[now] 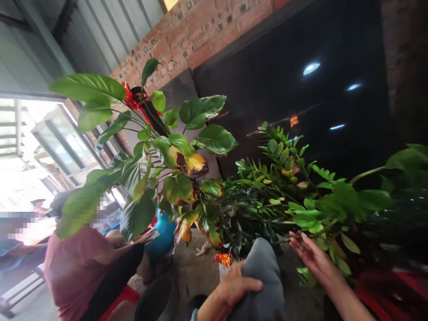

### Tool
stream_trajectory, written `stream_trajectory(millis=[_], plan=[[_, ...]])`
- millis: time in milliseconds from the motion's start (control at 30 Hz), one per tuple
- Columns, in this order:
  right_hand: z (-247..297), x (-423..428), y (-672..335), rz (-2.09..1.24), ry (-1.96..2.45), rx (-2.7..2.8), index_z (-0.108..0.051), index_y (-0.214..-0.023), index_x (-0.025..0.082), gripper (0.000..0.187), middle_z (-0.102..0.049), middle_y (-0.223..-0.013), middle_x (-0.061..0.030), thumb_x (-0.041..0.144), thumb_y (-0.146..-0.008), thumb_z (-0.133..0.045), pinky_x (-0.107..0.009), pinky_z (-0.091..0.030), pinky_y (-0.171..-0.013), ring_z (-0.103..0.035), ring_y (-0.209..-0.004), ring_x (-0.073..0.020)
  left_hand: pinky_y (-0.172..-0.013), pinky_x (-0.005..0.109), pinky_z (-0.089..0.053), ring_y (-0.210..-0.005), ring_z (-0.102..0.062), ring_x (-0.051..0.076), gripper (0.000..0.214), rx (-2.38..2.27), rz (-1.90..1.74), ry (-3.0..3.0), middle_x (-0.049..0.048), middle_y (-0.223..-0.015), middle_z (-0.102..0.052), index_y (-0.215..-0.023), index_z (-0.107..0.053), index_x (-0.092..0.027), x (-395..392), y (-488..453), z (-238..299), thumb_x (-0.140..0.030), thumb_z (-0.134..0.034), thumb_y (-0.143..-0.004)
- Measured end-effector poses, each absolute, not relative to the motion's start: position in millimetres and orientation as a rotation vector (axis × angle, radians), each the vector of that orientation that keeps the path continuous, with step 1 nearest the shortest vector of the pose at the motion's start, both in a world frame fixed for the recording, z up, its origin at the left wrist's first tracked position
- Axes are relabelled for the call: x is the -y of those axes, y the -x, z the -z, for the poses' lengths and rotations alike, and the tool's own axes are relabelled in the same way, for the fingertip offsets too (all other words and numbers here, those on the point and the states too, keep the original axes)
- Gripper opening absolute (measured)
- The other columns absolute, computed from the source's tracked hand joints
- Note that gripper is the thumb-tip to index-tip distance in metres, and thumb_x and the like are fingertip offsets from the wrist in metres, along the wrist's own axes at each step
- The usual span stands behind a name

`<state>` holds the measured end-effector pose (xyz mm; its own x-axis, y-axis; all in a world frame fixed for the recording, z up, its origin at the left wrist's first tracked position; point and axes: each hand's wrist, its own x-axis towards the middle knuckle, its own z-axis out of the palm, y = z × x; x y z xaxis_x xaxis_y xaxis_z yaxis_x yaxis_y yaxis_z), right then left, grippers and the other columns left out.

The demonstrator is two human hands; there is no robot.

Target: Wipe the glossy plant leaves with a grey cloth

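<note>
My left hand (234, 287) rests on a grey cloth-covered knee (264, 272) at the bottom middle, fingers curved over it. My right hand (312, 256) reaches forward with fingers stretched out and apart, touching the stems of a bushy small-leaved plant (277, 187). To the left stands a broad-leaved plant (160, 151) with some yellow and brown leaves and a red ribbon (132, 98) near its top.
Another person in a pink top (76, 263) sits at the lower left with a hand by a blue pot (163, 236). A brick wall (200, 31) and a dark glossy panel (301, 89) stand behind the plants. A dark round container (155, 301) sits on the floor.
</note>
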<state>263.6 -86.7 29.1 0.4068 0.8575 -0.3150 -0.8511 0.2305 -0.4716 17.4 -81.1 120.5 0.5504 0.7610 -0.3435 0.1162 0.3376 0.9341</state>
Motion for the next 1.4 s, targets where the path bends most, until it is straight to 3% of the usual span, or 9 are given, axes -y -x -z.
stream_trajectory(millis=[233,400,533,733,833,967,1067,1267,1400], plan=[[-33.1,90.7,-263.3,-1.238,0.644,0.019,-0.07,-0.078,0.025,0.03,-0.078,-0.074,0.0,0.018,-0.053,-0.085,-0.032,-0.061,-0.056,-0.07,-0.057,-0.0182,-0.061,0.029,-0.052,-0.059,-0.062,0.017,0.048,-0.877,-0.975,-1.133,0.0022,-0.07,-0.073,-0.085,-0.074,-0.016,37.1,-39.7,-210.8,-0.033,-0.088,-0.043],[-32.7,94.2,-262.2,-1.226,0.695,0.062,-0.069,-0.076,0.024,0.033,-0.078,-0.07,0.0008,0.022,-0.05,-0.089,-0.032,-0.061,-0.055,-0.07,-0.056,-0.0193,-0.053,0.028,-0.046,-0.049,-0.056,0.015,0.029,-1.084,-0.828,-1.072,-0.0012,-0.052,-0.066,-0.066,-0.07,-0.017,38.7,-58.3,-164.6,-0.022,-0.08,-0.039],[-32.7,99.6,-266.2,-1.218,0.719,0.064,-0.071,-0.077,0.022,0.04,-0.078,-0.071,-0.003,0.021,-0.043,-0.092,-0.031,-0.061,-0.055,-0.068,-0.051,-0.0182,-0.057,0.029,-0.046,-0.054,-0.058,0.016,0.028,-1.022,-0.563,-1.163,0.0006,-0.06,-0.07,-0.068,-0.076,-0.017,64.0,-44.5,-145.4,-0.02,-0.076,-0.04],[-32.0,97.8,-266.4,-1.198,0.747,0.086,-0.071,-0.076,0.023,0.028,-0.078,-0.072,-0.0023,0.018,-0.053,-0.086,-0.031,-0.062,-0.057,-0.069,-0.053,-0.0183,-0.064,0.031,-0.051,-0.062,-0.062,0.019,0.048,-0.813,-0.963,-1.165,0.0025,-0.073,-0.073,-0.088,-0.073,-0.016,37.5,-38.9,-218.6,-0.03,-0.086,-0.044],[-29.9,96.7,-262.4,-1.17,0.748,0.084,-0.07,-0.075,0.024,0.025,-0.077,-0.07,-0.0001,0.018,-0.056,-0.084,-0.03,-0.062,-0.057,-0.069,-0.054,-0.0182,-0.062,0.03,-0.051,-0.056,-0.06,0.016,0.045,-0.894,-1.06,-1.058,-0.0003,-0.063,-0.07,-0.082,-0.07,-0.016,26.6,-45.0,-198.7,-0.032,-0.086,-0.042],[-27.4,100.4,-263.5,-1.159,0.774,0.105,-0.07,-0.079,0.023,0.031,-0.078,-0.071,-0.0004,0.017,-0.053,-0.085,-0.03,-0.061,-0.053,-0.069,-0.052,-0.0185,-0.06,0.03,-0.049,-0.054,-0.059,0.016,0.032,-1.028,-0.647,-1.147,-0.0014,-0.06,-0.07,-0.071,-0.074,-0.017,49.9,-39.3,-137.0,-0.023,-0.083,-0.041],[-27.1,102.7,-267.3,-1.167,0.816,0.096,-0.07,-0.079,0.023,0.034,-0.077,-0.069,-0.0005,0.016,-0.05,-0.085,-0.03,-0.06,-0.047,-0.065,-0.045,-0.0171,-0.063,0.03,-0.05,-0.06,-0.062,0.018,0.032,-0.946,-0.519,-1.194,0.0009,-0.068,-0.073,-0.076,-0.077,-0.018,65.3,-26.4,-139.0,-0.021,-0.082,-0.045],[-29.9,101.1,-264.8,-1.179,0.779,0.108,-0.068,-0.078,0.024,0.036,-0.078,-0.071,-0.0007,0.017,-0.048,-0.087,-0.03,-0.061,-0.049,-0.068,-0.048,-0.0181,-0.064,0.031,-0.053,-0.059,-0.064,0.018,0.044,-0.845,-1.051,-1.079,0.0027,-0.07,-0.073,-0.088,-0.071,-0.015,29.4,-15.8,-214.5,-0.028,-0.086,-0.049],[-28.9,101.2,-264.2,-1.171,0.784,0.106,-0.069,-0.078,0.024,0.037,-0.077,-0.069,0.0006,0.018,-0.047,-0.088,-0.029,-0.061,-0.049,-0.067,-0.047,-0.0177,-0.061,0.031,-0.055,-0.051,-0.062,0.017,0.023,-1.124,-1.156,-0.73,0.0008,-0.056,-0.067,-0.077,-0.067,-0.015,32.5,-10.3,-179.6,-0.022,-0.078,-0.058]])
